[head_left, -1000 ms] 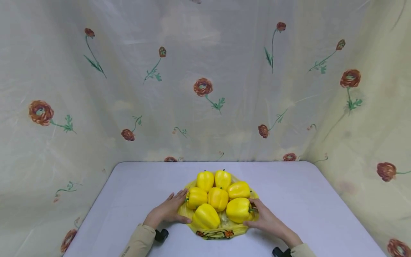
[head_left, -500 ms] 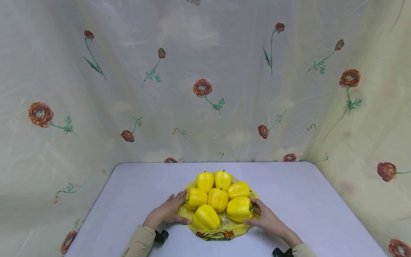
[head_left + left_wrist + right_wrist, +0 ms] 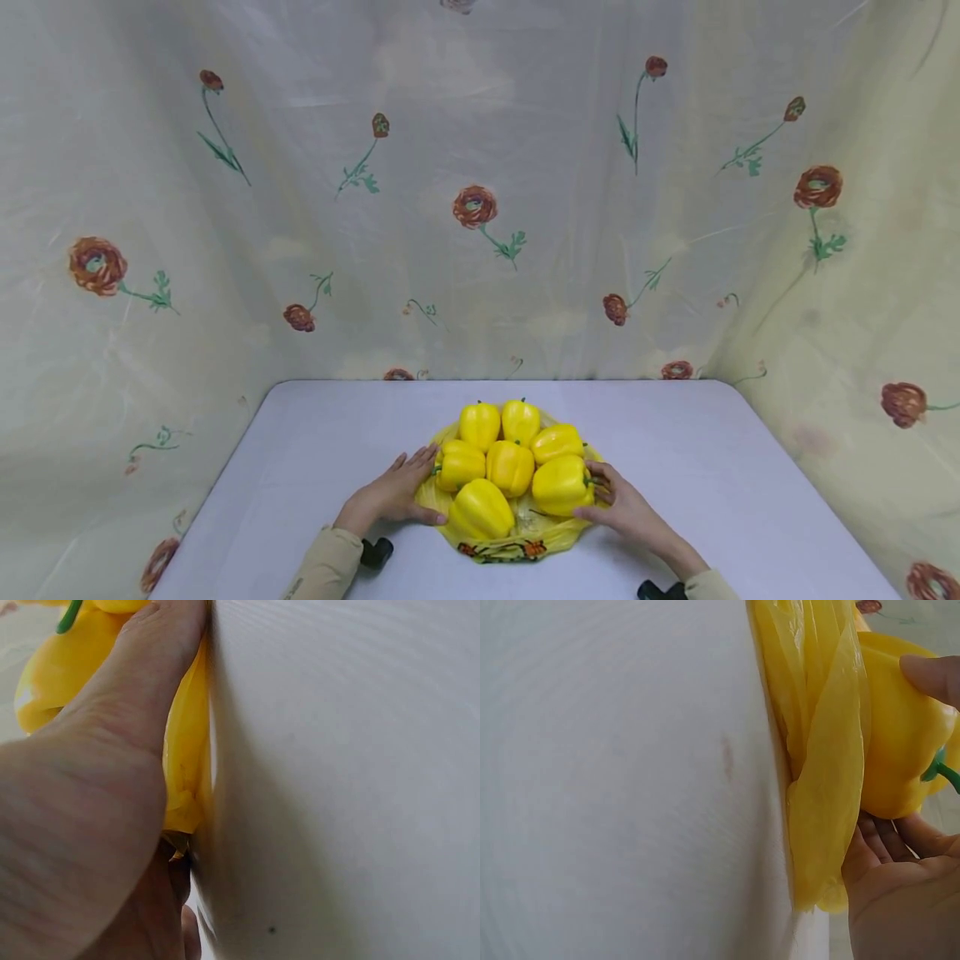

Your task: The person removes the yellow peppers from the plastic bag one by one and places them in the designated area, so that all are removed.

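Note:
Several yellow bell peppers (image 3: 510,468) lie grouped on a spread yellow plastic bag (image 3: 555,537) with a dark and orange print at its front. At the bag's left edge rests my left hand (image 3: 390,493), fingers extended beside the leftmost pepper (image 3: 461,464), thumb near the front one (image 3: 482,510). My right hand (image 3: 626,510) holds the front right bell pepper (image 3: 561,486) at its stem end. In the right wrist view the thumb lies on one side of that pepper (image 3: 892,727) and the fingers (image 3: 881,838) on the other.
A pale cloth-covered table (image 3: 337,425) bears the bag. Flower-printed curtains (image 3: 480,292) stand behind and on both sides. Small black devices (image 3: 377,552) sit at both wrists, below beige sleeves.
The front right bell pepper has shifted slightly away and to the right, with my right hand's fingers moving along with it. My left hand stays in place.

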Demonstrator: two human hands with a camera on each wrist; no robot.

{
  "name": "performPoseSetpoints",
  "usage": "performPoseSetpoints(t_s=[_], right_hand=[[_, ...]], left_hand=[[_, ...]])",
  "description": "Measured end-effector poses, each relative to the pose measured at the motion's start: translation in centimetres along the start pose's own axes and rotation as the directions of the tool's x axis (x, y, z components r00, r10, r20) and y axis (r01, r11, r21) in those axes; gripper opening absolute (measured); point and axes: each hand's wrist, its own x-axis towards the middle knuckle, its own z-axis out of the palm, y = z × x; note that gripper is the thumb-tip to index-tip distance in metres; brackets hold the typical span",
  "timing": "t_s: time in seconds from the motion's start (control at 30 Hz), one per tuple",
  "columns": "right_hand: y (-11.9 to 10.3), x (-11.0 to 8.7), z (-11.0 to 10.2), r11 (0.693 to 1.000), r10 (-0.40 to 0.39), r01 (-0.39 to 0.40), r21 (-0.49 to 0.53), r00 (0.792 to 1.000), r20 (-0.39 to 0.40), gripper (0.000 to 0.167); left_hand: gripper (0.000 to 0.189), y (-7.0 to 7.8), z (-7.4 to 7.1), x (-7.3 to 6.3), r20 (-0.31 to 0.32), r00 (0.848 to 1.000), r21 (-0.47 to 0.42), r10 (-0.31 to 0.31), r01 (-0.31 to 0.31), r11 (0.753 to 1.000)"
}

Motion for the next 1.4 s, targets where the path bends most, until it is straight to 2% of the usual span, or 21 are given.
performPoseSetpoints(t_s=[0.53,1.4], right_hand=[[-0.8,-0.3,-0.8,0.997,-0.025,0.026,0.075,1.0,-0.015,0.081],[-1.8,-0.2,-2.6,0.992,-0.033,0.037,0.118,0.999,-0.03,0.072]], left_hand=[[0.117,0.2,-0.2,-0.2,0.007,1.0,-0.018,-0.011,0.012,1.0],[0.116,0.0,-0.2,0.0,0.02,1.0,-0.041,-0.018,0.019,0.999]])
